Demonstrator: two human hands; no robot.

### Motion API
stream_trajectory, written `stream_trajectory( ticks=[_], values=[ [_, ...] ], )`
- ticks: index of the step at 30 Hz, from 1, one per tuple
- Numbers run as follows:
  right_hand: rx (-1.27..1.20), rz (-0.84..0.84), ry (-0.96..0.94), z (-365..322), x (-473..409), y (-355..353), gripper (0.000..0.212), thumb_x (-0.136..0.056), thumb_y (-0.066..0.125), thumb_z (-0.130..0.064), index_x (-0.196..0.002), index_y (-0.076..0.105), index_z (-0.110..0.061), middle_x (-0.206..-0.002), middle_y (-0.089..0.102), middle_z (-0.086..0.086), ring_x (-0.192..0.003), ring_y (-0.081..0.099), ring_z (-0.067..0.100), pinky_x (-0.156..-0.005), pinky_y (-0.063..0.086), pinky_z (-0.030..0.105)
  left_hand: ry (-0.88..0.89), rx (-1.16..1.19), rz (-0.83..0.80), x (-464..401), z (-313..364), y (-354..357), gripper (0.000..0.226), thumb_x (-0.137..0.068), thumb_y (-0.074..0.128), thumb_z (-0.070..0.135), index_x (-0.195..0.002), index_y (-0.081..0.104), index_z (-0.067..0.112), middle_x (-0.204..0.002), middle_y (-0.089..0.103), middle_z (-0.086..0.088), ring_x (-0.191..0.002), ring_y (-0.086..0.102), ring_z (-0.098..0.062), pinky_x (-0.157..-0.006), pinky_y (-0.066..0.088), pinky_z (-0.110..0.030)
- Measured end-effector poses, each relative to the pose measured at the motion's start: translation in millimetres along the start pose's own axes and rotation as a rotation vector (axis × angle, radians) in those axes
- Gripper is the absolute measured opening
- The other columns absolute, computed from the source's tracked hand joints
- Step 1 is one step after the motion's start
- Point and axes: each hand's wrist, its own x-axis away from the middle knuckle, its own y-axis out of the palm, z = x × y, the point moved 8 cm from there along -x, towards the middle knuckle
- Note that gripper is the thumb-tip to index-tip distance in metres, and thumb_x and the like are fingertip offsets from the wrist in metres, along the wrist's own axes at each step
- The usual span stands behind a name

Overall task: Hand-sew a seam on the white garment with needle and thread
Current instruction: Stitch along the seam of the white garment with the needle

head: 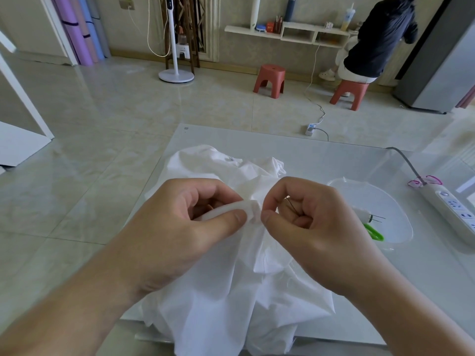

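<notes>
The white garment (pixel 231 283) lies crumpled on the glass table (pixel 321 160), and part of it hangs over the near edge. My left hand (pixel 185 227) pinches a raised fold of the cloth between thumb and fingers. My right hand (pixel 303 222) pinches the same fold from the right side. A thin dark needle (pixel 291 205) shows inside the curled fingers of my right hand. No thread is visible.
A clear plastic tray (pixel 401 222) to the right holds a white spool with pins (pixel 370 217) and green-handled scissors (pixel 374 232). A white power strip (pixel 452 209) lies at the table's right edge. On the floor beyond are two red stools (pixel 270 79) and a seated person (pixel 377 39).
</notes>
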Motion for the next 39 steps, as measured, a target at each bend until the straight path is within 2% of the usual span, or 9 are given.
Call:
stream_trajectory(
  ticks=[5, 9, 11, 14, 16, 20, 27, 35, 39],
  values=[
    [0.092, 0.055, 0.070, 7.7, -4.1, -8.3, 0.018, -0.094, 0.070, -0.017, -0.077, 0.065, -0.020, -0.049, 0.030, -0.010, -0.046, 0.026, 0.010, -0.046, 0.030, 0.018, 0.001, 0.003, -0.001, 0.5, -1.1, -1.3, 0.020, -0.081, 0.075, 0.042, -0.094, 0.082, 0.029, -0.090, 0.079, -0.001, -0.091, 0.076, -0.022, -0.091, 0.061, -0.046],
    [-0.179, 0.021, 0.243, 21.2, -3.1, -8.1, 0.018, -0.095, 0.060, -0.031, -0.092, 0.061, -0.013, -0.058, 0.038, -0.004, -0.051, 0.032, 0.014, -0.048, 0.029, 0.023, 0.005, -0.003, 0.002, 0.9, -0.4, -1.1, 0.020, -0.082, 0.075, 0.043, -0.094, 0.082, 0.030, -0.089, 0.080, 0.002, -0.090, 0.077, -0.019, -0.088, 0.060, -0.041],
    [-0.353, 0.001, 0.297, 21.8, -2.6, -5.3, 0.016, -0.099, 0.049, -0.019, -0.088, 0.054, -0.008, -0.060, 0.036, -0.003, -0.050, 0.029, 0.015, -0.043, 0.027, 0.019, 0.009, -0.002, 0.007, 1.1, 0.5, -1.6, 0.019, -0.082, 0.075, 0.044, -0.094, 0.082, 0.030, -0.090, 0.080, 0.003, -0.090, 0.077, -0.017, -0.086, 0.059, -0.038],
    [-0.396, -0.004, 0.282, 16.5, -0.9, -5.5, 0.031, -0.101, 0.042, -0.004, -0.071, 0.044, -0.012, -0.061, 0.035, 0.000, -0.051, 0.028, 0.017, -0.042, 0.027, 0.019, 0.010, -0.007, 0.014, 1.7, 1.2, -2.5, 0.019, -0.082, 0.075, 0.043, -0.094, 0.082, 0.030, -0.089, 0.080, 0.004, -0.088, 0.077, -0.015, -0.083, 0.055, -0.033],
    [-0.350, 0.003, 0.231, 13.7, -1.3, -6.7, 0.040, -0.103, 0.045, -0.004, -0.066, 0.047, -0.018, -0.059, 0.037, 0.000, -0.052, 0.031, 0.017, -0.045, 0.029, 0.021, 0.010, -0.009, 0.019, 1.7, 1.2, -3.0, 0.018, -0.082, 0.075, 0.042, -0.094, 0.082, 0.031, -0.089, 0.080, 0.004, -0.088, 0.077, -0.015, -0.082, 0.055, -0.032],
    [-0.334, -0.018, 0.130, 8.2, -3.2, -2.8, 0.032, -0.106, 0.056, -0.010, -0.076, 0.061, -0.018, -0.055, 0.043, -0.003, -0.049, 0.036, 0.014, -0.048, 0.032, 0.021, 0.005, -0.001, 0.018, 1.5, 0.2, -3.0, 0.019, -0.081, 0.075, 0.042, -0.095, 0.082, 0.031, -0.090, 0.080, 0.002, -0.090, 0.077, -0.019, -0.084, 0.058, -0.037],
    [-0.304, 0.009, 0.043, 0.9, -0.2, 2.6, 0.016, -0.085, 0.076, -0.029, -0.075, 0.070, -0.017, -0.058, 0.051, -0.006, -0.053, 0.042, 0.014, -0.054, 0.035, 0.026, -0.005, 0.002, -0.004, 1.0, 2.1, 0.0, 0.021, -0.084, 0.075, 0.041, -0.098, 0.082, 0.028, -0.093, 0.081, 0.000, -0.094, 0.077, -0.026, -0.093, 0.060, -0.059],
    [-0.287, 0.019, 0.065, 3.0, 0.2, 1.0, 0.019, -0.079, 0.078, -0.031, -0.073, 0.071, -0.014, -0.056, 0.052, -0.004, -0.050, 0.042, 0.015, -0.050, 0.034, 0.023, 0.007, -0.004, -0.011, 2.0, 2.1, 0.5, 0.019, -0.083, 0.075, 0.038, -0.097, 0.082, 0.028, -0.093, 0.081, -0.001, -0.091, 0.078, -0.022, -0.090, 0.062, -0.051],
    [-0.276, 0.029, 0.077, 2.5, 0.6, 1.6, 0.022, -0.086, 0.083, -0.023, -0.072, 0.070, -0.013, -0.056, 0.050, -0.005, -0.050, 0.043, 0.014, -0.051, 0.035, 0.023, 0.014, -0.003, -0.015, 2.2, 2.5, 1.0, 0.018, -0.083, 0.075, 0.038, -0.097, 0.082, 0.028, -0.092, 0.081, -0.001, -0.091, 0.077, -0.023, -0.090, 0.062, -0.052]
  ],
)
